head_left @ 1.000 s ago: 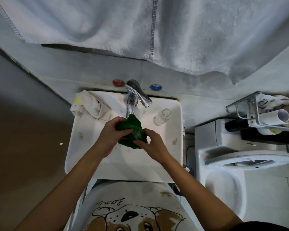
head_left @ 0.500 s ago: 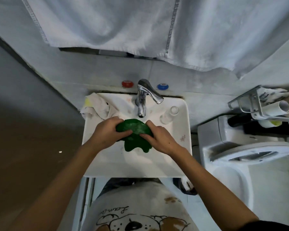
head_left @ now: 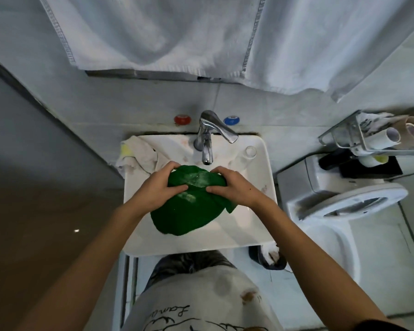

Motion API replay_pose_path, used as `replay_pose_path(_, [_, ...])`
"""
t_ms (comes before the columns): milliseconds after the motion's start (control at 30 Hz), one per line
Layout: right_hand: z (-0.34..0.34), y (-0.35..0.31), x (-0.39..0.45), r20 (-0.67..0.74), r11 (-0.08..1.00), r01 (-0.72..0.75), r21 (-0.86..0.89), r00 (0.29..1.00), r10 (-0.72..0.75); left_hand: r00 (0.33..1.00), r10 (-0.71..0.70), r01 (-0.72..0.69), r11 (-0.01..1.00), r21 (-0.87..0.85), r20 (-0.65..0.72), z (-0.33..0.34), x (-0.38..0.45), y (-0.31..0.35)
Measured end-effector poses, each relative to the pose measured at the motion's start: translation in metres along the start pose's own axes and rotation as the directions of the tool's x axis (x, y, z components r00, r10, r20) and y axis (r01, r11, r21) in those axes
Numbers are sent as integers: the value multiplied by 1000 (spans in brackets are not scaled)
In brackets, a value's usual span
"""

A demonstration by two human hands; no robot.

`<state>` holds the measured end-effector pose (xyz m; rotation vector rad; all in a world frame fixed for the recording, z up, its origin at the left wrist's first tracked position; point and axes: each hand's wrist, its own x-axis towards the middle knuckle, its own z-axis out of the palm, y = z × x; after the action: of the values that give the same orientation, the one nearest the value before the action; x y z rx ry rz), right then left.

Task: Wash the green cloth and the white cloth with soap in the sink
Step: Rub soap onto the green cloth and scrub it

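While pale suds streak the top of the green cloth (head_left: 189,206), it looks mid-wash rather than finished: lathered, apparently not yet rinsed, and no water can be made out running from the faucet (head_left: 207,139). The left hand (head_left: 158,185) and right hand (head_left: 234,187) each grip a bunched fold of it, fingers curled over and thumbs pinching beneath, over the middle of the sink (head_left: 261,235), with the loose part draped toward 6 o'clock. The white cloth (head_left: 139,156) lies heaped on the rim at 10 o'clock, seemingly untouched, so roughly half the task or more remains. A clear bottle (head_left: 245,155) stands at 1 o'clock, close to the right hand, so rubbing has freer room toward the front of the basin. A toilet (head_left: 332,199) sits just beside the sink at 3 o'clock.
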<state>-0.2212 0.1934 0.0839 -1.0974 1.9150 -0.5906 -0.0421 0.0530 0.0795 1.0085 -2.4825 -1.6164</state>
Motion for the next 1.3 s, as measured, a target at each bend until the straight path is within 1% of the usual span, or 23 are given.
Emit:
replay_pose_path(67, [-1,4,2,48,991,-51,124,998,45,999,-34,34,999,-20,15,3,0,-2])
replay_pose_path(133, [2,8,3,67,975,-69,209,996,56,997,-63,66,993,-103,34,9,-2,-3])
replay_pose_path(233, [10,13,3,52,961,-48,271,998,35,998,-45,52,980,-192,41,18,-1,-3])
replay_pose_path(300, [13,17,2,13,952,-33,305,999,30,999,-47,52,970,-236,29,23,-1,-1])
replay_pose_path(400, [15,19,3,-36,936,15,352,999,-3,997,-77,75,950,-303,8,28,1,8])
replay_pose_path(500, [17,23,4,-45,914,27,406,999,-10,992,-123,108,916,-386,-13,36,4,15])
replay_pose_path(600, [21,18,2,-69,882,1,472,997,36,980,-163,106,915,-389,-117,46,11,20])
replay_pose_path(633, [22,14,2,-111,872,-4,490,991,68,975,-161,93,923,-374,-156,50,13,22])
replay_pose_path(667, [25,9,4,-183,868,-8,496,976,114,969,-156,82,934,-347,-192,56,14,25])
replay_pose_path(733, [29,0,12,-352,854,-6,520,909,221,955,-143,68,958,-279,-258,71,12,33])
replay_pose_path(800, [36,-11,19,-446,835,2,550,846,291,925,-157,70,966,-249,-347,83,13,45])
replay_pose_path(833, [42,-16,20,-458,827,11,561,837,300,894,-199,91,958,-272,-401,84,17,50])
replay_pose_path(900, [54,-22,17,-453,823,39,567,849,272,818,-284,117,933,-340,-500,78,30,57])
replay_pose_path(933, [58,-22,15,-449,818,48,573,854,264,796,-298,118,930,-348,-526,77,34,57])
replay_pose_path(967, [57,-21,15,-448,808,45,587,850,278,795,-294,125,935,-331,-531,80,34,58])
replay_pose_path(1033, [48,-14,22,-462,767,31,640,813,353,834,-252,139,957,-255,-491,95,26,61])
replay_pose_path(1067, [44,-11,26,-467,742,35,670,796,385,853,-230,128,962,-239,-469,101,22,63])
replay_pose_path(1100, [44,-11,27,-465,728,38,684,792,396,854,-229,122,961,-248,-467,101,22,65])
replay_pose_path(1200, [56,-24,19,-433,751,28,660,830,351,784,-330,147,922,-359,-526,83,40,60])
replay_pose_path(1233, [57,-26,18,-422,751,28,660,841,340,775,-346,152,915,-375,-529,80,42,59])
replay_pose_path(1300, [47,-22,25,-417,720,26,694,829,373,802,-317,155,929,-337,-506,89,35,64])
